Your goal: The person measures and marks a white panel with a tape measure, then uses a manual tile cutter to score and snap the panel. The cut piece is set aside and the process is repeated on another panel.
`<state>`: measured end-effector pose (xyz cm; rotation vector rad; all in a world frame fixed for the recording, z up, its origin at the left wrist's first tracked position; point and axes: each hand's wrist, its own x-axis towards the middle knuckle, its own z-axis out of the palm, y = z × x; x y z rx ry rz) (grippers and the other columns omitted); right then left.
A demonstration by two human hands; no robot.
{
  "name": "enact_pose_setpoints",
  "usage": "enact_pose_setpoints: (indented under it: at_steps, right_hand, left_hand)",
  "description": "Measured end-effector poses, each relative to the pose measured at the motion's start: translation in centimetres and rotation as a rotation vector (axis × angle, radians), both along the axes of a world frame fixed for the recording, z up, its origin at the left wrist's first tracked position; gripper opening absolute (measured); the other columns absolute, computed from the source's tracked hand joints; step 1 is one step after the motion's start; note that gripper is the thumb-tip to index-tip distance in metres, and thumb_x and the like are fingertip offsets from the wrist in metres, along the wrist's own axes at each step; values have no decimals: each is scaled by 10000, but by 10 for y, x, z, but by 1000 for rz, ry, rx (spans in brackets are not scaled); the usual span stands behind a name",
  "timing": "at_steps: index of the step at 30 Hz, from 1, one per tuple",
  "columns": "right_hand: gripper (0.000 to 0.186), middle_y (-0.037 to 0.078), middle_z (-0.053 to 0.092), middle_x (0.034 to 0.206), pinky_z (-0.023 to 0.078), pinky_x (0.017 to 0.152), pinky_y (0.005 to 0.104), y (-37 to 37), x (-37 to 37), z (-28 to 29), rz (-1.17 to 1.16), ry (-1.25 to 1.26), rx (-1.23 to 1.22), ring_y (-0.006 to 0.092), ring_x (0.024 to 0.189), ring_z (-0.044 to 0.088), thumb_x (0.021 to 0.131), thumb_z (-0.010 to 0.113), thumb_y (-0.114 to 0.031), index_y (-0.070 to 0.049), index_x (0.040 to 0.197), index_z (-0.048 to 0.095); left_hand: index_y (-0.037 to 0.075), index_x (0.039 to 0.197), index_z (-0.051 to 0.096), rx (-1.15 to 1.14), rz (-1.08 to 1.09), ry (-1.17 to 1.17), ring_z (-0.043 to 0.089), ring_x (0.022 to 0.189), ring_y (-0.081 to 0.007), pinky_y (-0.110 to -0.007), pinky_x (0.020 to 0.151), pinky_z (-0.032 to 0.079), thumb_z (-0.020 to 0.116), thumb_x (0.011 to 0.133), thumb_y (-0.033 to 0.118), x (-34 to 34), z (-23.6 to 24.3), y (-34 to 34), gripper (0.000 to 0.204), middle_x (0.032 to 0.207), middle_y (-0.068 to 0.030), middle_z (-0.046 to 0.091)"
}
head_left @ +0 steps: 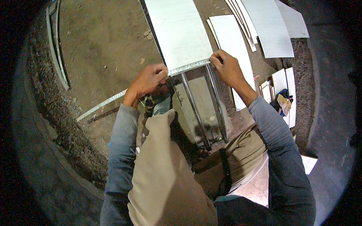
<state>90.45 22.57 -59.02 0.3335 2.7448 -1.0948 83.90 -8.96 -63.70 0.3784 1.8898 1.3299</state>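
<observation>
A pale measuring tape [188, 67] stretches across the near edge of a long white board [180, 34]. My left hand [151, 78] pinches the tape at the board's left corner. Beyond that hand a loose length slants down to the left over the ground. At the right corner, my right hand [225, 67] closes its thumb and fingers on the tape's other end. Two shiny metal rails [196, 109] run from under the board toward me, between my legs.
Several white panels [233, 49] lie to the right, with a grey-white sheet [268, 30] farther back. A bundled dark and tan cloth [283, 102] rests on boards at the right. Thin metal strips [56, 45] lie on the dirt ground [102, 34] at far left.
</observation>
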Motion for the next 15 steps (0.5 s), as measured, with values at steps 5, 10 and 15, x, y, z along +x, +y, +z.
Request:
enact_pose_setpoints:
  at_steps: [5,10,15]
  right_hand:
    - [204,210,735,952,550,798,444,-2,-1,1,0,-8,-3,370,878,719,1001,666,-209,-7,1028,675]
    - [209,218,731,932,546,796,460,-3,-2,5,2,-25,16,383,884,720,1004,657,-215,-8,1032,669]
    - [210,216,721,916,544,771,449,-6,-2,5,45,35,80,367,830,700,1012,638,-210,-3,1040,653]
  left_hand:
    - [37,925,646,-32,-52,13,578,743,-92,-283,694,476,572,1050,209,-2,3,-2,225,777,17,608]
    - [40,927,645,-69,-65,-15,578,747,-89,-279,701,476,573,1040,201,-5,3,-3,209,783,20,609]
    - [37,921,641,-38,-58,-52,569,736,-81,-273,685,473,576,1031,191,-5,0,-2,200,786,27,606]
